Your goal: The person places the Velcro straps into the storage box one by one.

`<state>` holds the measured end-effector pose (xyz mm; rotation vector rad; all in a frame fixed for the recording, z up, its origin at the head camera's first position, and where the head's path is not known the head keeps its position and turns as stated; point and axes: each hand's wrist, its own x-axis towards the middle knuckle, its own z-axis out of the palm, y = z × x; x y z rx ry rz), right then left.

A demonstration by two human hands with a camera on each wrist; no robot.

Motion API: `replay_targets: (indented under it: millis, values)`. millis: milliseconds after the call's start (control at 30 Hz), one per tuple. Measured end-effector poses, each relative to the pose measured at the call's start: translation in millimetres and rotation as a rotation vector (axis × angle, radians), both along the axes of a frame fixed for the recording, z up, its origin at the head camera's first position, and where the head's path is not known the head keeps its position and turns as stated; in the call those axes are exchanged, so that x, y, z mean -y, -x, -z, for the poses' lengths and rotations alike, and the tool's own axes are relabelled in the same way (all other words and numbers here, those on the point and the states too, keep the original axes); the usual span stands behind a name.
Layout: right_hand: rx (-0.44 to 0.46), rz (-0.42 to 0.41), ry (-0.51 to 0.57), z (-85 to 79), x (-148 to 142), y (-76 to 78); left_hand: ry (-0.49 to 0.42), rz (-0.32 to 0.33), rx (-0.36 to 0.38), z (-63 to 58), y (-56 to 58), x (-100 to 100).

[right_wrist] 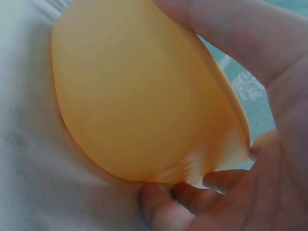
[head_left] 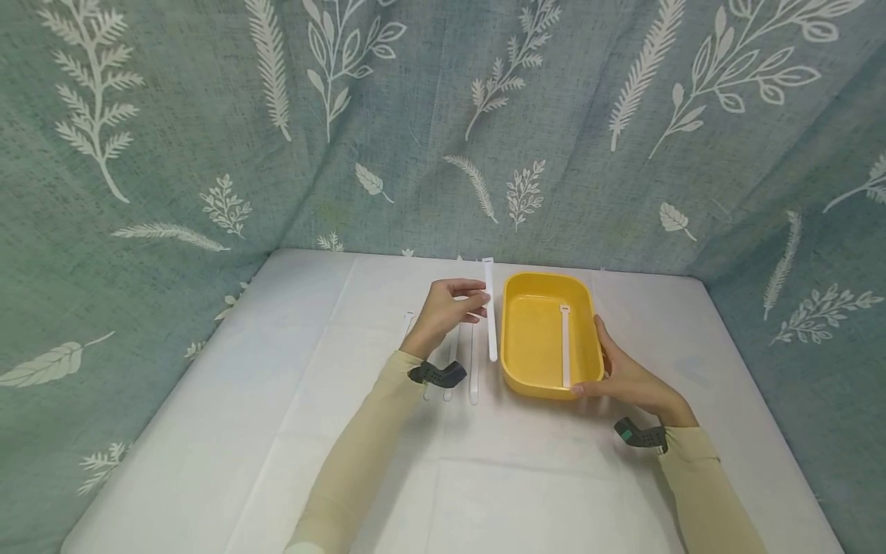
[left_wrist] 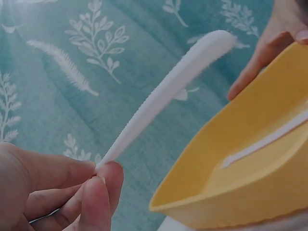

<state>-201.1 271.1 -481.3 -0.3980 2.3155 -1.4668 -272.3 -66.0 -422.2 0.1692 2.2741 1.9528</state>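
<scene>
My left hand (head_left: 450, 308) pinches a white hook-and-loop cable tie (head_left: 491, 323) between thumb and fingertips. The tie stands nearly upright in the head view, slotted head at the far end, just left of a yellow plastic box (head_left: 533, 391). In the left wrist view its rounded tail (left_wrist: 211, 45) points up and away from the fingers. My right hand (head_left: 633, 381) grips the box at its near right corner, thumb at the rim and fingers along the outer wall. Another white cable tie (head_left: 565, 346) lies lengthwise inside the box.
Several more white cable ties (head_left: 474, 369) lie side by side on the white tabletop (head_left: 332, 369), partly hidden under the left hand and wrist. Behind the table hangs a blue-green leaf-print curtain (head_left: 429, 115), which also runs down both sides.
</scene>
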Motion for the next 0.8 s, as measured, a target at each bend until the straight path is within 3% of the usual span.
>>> replay_targets:
  millis: [300,800]
  values:
    - [-0.003,0.008,-0.019,-0.8,1,-0.7,-0.021,0.032,-0.011,-0.3,4.6,-19]
    - [0.006,0.031,-0.052,-2.7,2,-1.3,-0.044,0.068,0.034,2.7,8.0,-45]
